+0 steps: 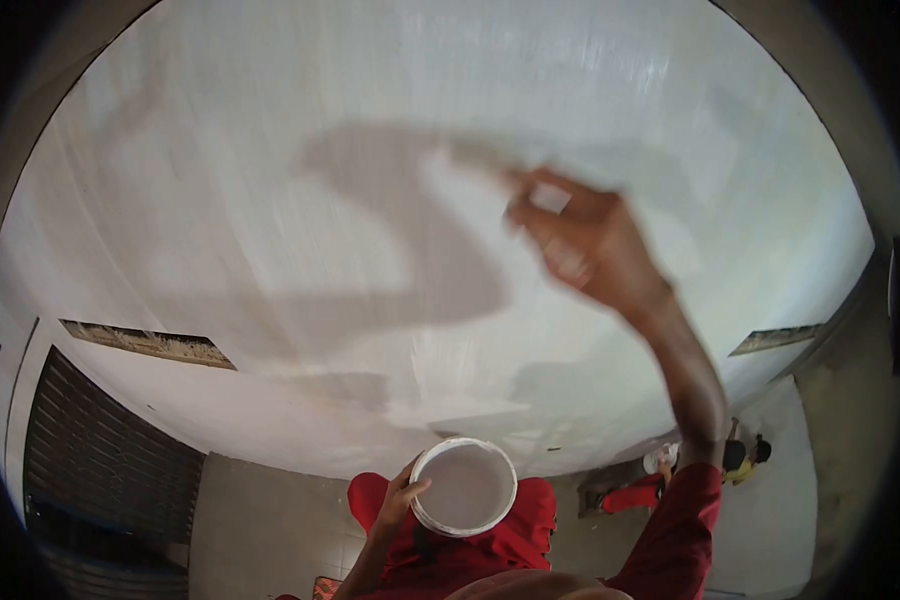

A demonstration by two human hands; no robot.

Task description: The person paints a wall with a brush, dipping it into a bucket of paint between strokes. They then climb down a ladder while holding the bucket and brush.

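Note:
My left hand is closed on the rim of a round white bucket, with the thumb over its edge. Pale, whitish liquid is in the bucket, which sits over my red-clothed lap. My right hand is raised before a large whitish wall and closed around a paintbrush. Motion smears the brush, which points up and left and overlaps the wall in this view. White smears show on the right hand. Streaks and the arm's shadow mark the wall.
Low in the wall are two narrow slots, one at left and one at right. A dark slatted door stands at lower left. Other people are at lower right, near another white bucket. Grey floor lies below.

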